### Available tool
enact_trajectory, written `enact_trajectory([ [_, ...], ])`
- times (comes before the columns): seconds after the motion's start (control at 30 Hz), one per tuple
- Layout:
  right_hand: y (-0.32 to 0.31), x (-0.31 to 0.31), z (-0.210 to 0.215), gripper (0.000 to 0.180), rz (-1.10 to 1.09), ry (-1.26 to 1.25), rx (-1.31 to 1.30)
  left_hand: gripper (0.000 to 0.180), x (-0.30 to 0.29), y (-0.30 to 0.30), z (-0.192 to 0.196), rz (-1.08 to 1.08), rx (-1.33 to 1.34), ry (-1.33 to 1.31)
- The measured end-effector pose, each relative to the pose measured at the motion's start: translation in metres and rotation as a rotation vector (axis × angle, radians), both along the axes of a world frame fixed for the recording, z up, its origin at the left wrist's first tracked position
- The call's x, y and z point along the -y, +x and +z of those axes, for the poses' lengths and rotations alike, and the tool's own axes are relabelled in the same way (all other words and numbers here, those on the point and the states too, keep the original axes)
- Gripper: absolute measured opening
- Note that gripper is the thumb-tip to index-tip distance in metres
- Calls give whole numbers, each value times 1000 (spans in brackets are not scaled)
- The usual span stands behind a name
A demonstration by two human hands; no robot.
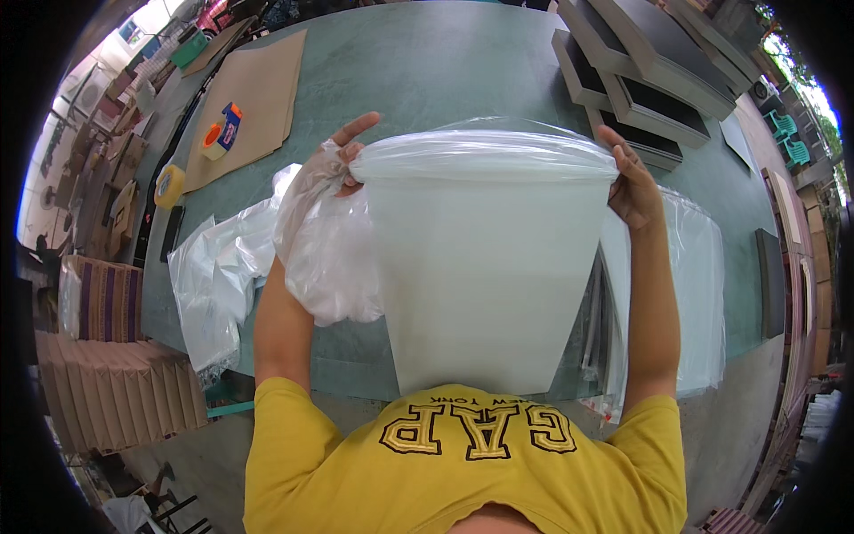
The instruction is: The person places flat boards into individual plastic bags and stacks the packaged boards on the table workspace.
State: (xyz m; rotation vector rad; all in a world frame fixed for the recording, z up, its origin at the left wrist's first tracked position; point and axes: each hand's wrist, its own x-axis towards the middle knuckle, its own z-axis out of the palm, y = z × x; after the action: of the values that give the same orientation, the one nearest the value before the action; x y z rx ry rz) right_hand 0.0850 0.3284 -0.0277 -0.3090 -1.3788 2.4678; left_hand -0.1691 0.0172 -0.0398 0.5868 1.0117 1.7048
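Observation:
A pale white flat panel point(485, 276) stands tilted in front of my chest, its near edge against my shirt. Bunched clear plastic film point(480, 156), which looks like the mouth of a bag, runs across its far edge. My left hand point(347, 158) grips the film at the panel's far left corner, its index finger pointing outward; loose film hangs around the wrist. At the far right corner, my right hand point(633, 182) pinches the film and the panel's edge, with fingertips partly hidden behind it. A crumpled plastic bag point(222, 267) lies left of my left forearm.
The green table point(427, 62) carries a stack of dark-faced, light-edged panels point(645, 80) at the far right. Plastic-wrapped sheets point(698, 285) lie beside my right forearm. Cardboard point(258, 102), a tape dispenser point(222, 133) and a tape roll point(169, 187) are left; stacked brown cartons point(124, 392) stand beyond the edge.

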Motion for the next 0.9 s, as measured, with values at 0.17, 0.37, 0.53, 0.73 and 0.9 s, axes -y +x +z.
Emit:
enact_trajectory([
  [0.17,68,41,-96,21,-200,15,242,28,43,64,-57,177,114,-350],
  [0.37,174,161,-126,31,-48,868,1066,26,140,159,-116,-21,-55,-742],
  [0.53,140,208,-76,47,-435,1546,657,20,136,164,-105,195,-993,-861],
  [0.73,64,204,-115,8,-141,1223,279,39,20,207,-68,168,-1403,-485],
  [0.9,57,193,-95,18,-5,1370,468,37,14,156,-139,408,-1695,-566],
])
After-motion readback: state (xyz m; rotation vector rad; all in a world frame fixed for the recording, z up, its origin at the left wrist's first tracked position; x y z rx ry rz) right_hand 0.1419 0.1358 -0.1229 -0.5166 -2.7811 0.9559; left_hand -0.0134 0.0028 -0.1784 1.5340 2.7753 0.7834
